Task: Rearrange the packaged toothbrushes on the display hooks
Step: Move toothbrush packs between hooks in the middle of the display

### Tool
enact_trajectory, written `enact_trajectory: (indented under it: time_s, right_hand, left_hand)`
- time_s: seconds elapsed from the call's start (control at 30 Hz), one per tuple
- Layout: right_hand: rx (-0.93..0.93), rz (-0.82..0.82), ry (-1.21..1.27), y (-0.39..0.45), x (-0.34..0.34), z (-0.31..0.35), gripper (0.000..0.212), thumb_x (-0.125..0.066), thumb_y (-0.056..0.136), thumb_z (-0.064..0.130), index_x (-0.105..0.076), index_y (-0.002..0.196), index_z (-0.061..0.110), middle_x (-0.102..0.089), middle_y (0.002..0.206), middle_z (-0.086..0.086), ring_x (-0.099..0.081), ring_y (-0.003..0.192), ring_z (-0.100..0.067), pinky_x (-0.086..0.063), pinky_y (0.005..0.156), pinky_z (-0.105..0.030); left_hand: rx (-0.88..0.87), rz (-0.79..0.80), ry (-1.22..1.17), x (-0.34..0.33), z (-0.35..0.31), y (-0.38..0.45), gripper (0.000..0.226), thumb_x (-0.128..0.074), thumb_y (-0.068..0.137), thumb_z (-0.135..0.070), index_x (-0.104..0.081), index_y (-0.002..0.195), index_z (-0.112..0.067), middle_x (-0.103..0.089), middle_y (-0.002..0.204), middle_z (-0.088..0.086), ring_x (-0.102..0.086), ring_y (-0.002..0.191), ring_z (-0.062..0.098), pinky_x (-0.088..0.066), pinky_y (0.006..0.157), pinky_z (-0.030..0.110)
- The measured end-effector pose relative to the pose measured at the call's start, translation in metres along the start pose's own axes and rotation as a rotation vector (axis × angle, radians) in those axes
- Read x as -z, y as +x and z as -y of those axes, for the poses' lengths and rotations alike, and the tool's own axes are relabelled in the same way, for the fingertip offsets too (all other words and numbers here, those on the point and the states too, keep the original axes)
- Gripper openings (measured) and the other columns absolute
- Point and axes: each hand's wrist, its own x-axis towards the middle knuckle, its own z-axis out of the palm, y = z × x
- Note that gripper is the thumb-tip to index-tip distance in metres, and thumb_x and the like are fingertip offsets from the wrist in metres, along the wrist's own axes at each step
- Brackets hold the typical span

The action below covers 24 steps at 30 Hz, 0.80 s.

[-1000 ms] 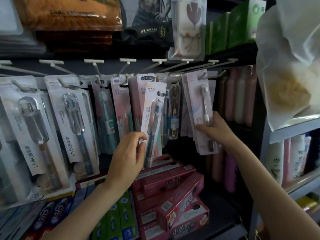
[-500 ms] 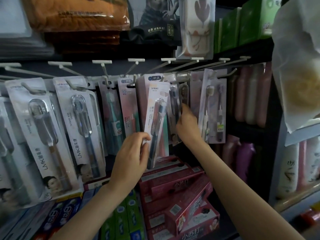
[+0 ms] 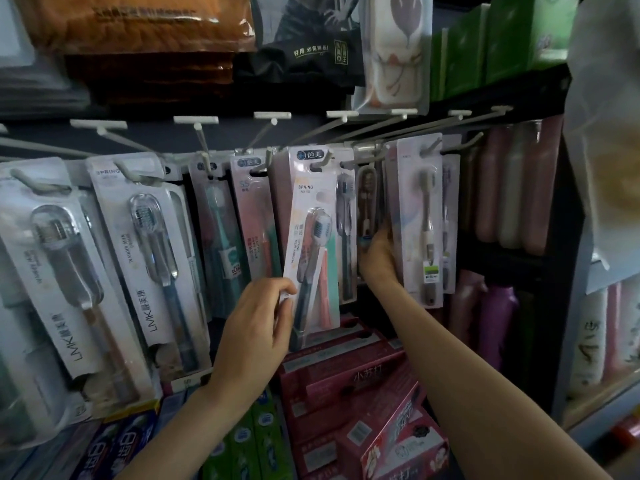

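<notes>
**Two hands, one loose pack**

While the left hand (image 3: 254, 322) pinched one SPRING toothbrush pack (image 3: 313, 258) by its lower left edge, thumb in front, that pack stood off the display hooks (image 3: 320, 164), tilted, above the fingers. Right hand (image 3: 379, 258) reached between hanging packs, its fingers hidden behind one pale pack (image 3: 420, 216); their grip could not be told. Two LMK packs (image 3: 138, 251) hung left of the fingers

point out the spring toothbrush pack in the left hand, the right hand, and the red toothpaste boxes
SPRING toothbrush pack (image 3: 313, 237): head view, on the clear blister over the brush head.
right hand (image 3: 377, 258): head view, back of the hand.
red toothpaste boxes (image 3: 346, 379): head view, top face of a box.
</notes>
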Motion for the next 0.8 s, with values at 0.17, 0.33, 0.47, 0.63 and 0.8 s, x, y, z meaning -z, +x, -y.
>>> enact_trajectory:
  time_s: [0.17,0.33,0.47,0.63,0.8]
  right_hand:
    - [0.047,0.029,0.185,-0.003,-0.001,0.001,0.075,-0.05,0.09,0.002,-0.006,0.147,0.021,-0.029,0.148,-0.007,-0.035,0.132,-0.028,-0.031,0.11,-0.046]
    - [0.029,0.021,0.234,-0.016,0.013,-0.005,0.061,-0.049,0.095,0.016,-0.016,0.146,0.013,-0.035,0.145,-0.012,-0.035,0.132,-0.027,-0.03,0.11,-0.041]
    - [-0.008,0.133,0.374,-0.033,0.028,0.009,0.042,-0.04,0.099,0.018,-0.033,0.137,0.001,-0.055,0.122,-0.013,-0.052,0.111,-0.024,-0.038,0.087,-0.025]
    - [0.029,0.137,0.399,-0.06,0.02,0.011,0.067,-0.048,0.096,0.017,-0.006,0.148,0.015,-0.045,0.132,-0.004,-0.049,0.103,-0.014,-0.04,0.081,-0.019]
    - [0.058,0.215,0.292,-0.093,0.017,-0.003,0.077,-0.052,0.094,0.016,0.003,0.148,0.016,-0.018,0.154,-0.006,-0.035,0.134,-0.026,-0.036,0.099,-0.023]
  left_hand:
    - [-0.013,-0.001,0.0,0.001,0.001,0.0,0.006,-0.046,0.094,-0.023,-0.044,0.098,-0.025,-0.035,0.079,-0.023,-0.04,0.072,-0.004,-0.034,0.07,0.002]
    - [-0.036,0.005,-0.037,0.001,-0.006,0.001,0.01,-0.041,0.091,-0.026,-0.045,0.1,-0.024,-0.035,0.082,-0.025,-0.04,0.072,-0.003,-0.033,0.07,0.0]
    - [-0.004,-0.005,-0.078,-0.001,-0.012,0.002,0.013,-0.053,0.091,-0.008,-0.051,0.102,-0.014,-0.037,0.084,-0.028,-0.04,0.073,-0.003,-0.032,0.073,-0.001]
    - [-0.007,0.003,-0.076,0.002,-0.021,0.006,0.013,-0.053,0.091,-0.005,-0.053,0.102,-0.009,-0.034,0.08,-0.027,-0.037,0.071,-0.001,-0.032,0.071,0.0]
    - [-0.03,-0.001,-0.088,0.009,-0.025,0.005,0.013,-0.053,0.091,-0.006,-0.053,0.103,-0.01,-0.034,0.081,-0.023,-0.039,0.067,-0.001,-0.033,0.07,0.0]
